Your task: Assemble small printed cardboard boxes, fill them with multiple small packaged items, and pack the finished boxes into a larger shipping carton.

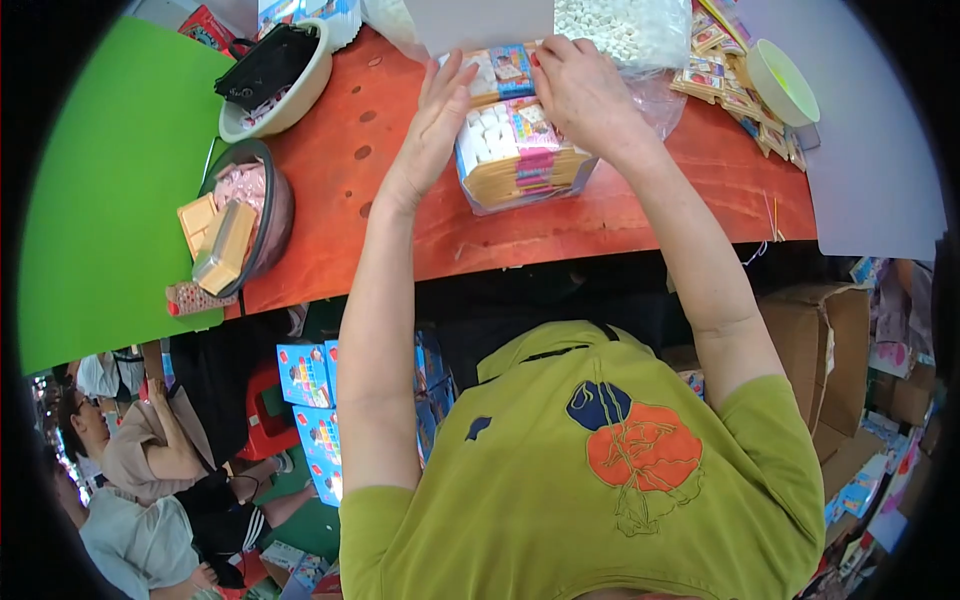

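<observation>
Packs [525, 160] with white pieces and a pink-and-blue print stand in a tight block, in clear wrap, near the front edge of a red table [335, 215]. Just beyond them lies a second row of packs [511, 68], with both hands at its ends. The left hand [432, 125] is at the left end, its fingers straight and loose, holding nothing visible. The right hand [588, 92] bends over the right end, fingers curved down onto the packs — whether they grip or only press, I cannot tell.

Behind is a clear bag [610, 32] full of white pieces. To the right, a pile of small packs [715, 75] spreads beside a tilted pale green bowl [783, 82]. On the left, a white basin [325, 75] holds a black bag [275, 62]; nearer, a dark bowl [280, 205] contains pink packets [240, 183] and a tan box [228, 245].

Below are the wearer's olive-green top [560, 480], blue boxes [305, 375] and a cardboard box [795, 350]; two people [150, 520] sit at lower left — seen sideways.
</observation>
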Tool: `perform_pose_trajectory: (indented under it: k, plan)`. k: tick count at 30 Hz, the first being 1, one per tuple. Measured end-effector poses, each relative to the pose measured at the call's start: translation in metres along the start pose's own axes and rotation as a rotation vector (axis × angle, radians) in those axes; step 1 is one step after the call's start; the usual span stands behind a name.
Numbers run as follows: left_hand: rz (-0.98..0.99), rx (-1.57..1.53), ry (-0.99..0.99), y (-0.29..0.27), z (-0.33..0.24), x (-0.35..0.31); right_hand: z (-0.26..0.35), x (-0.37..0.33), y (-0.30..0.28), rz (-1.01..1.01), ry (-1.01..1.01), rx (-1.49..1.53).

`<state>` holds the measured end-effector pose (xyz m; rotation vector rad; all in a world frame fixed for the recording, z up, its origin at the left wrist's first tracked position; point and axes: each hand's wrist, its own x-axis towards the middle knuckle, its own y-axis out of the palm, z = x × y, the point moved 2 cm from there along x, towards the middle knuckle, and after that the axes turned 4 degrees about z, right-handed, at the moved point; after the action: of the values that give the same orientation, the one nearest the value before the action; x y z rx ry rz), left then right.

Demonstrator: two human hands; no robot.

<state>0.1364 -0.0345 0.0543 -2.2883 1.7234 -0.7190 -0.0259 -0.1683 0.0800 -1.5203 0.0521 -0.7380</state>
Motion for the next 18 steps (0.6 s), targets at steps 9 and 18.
perform_pose_trajectory:
  k: [9, 18]
  plan:
    - [-0.151, -0.189, 0.059, 0.003, 0.01, -0.006, -0.003, -0.004, 0.008, -0.024, 0.018, 0.028]
    - [0.012, -0.042, -0.049, -0.01, -0.002, -0.019, -0.001, -0.008, 0.003, -0.045, 0.003, 0.132]
